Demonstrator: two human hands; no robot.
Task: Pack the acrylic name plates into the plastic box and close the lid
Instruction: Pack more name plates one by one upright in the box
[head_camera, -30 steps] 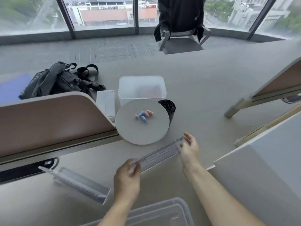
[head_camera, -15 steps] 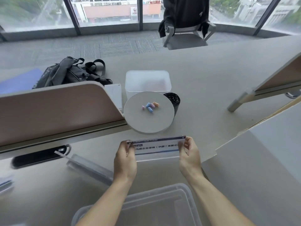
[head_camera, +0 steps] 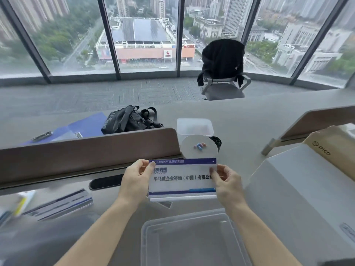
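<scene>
Acrylic name plate (head_camera: pixel 182 178) upright and facing the camera, above the open plastic box (head_camera: pixel 192 240) at the near table edge. Pinched at its left end by the left hand (head_camera: pixel 135 179), thumb on the front; right hand (head_camera: pixel 225 182) clamped on the right end. Second name plate (head_camera: pixel 59 204) flat on the table to the left, well apart.

Black bag (head_camera: pixel 129 120) behind divider (head_camera: pixel 86 150); jacket-draped chair (head_camera: pixel 223 73) by window.
</scene>
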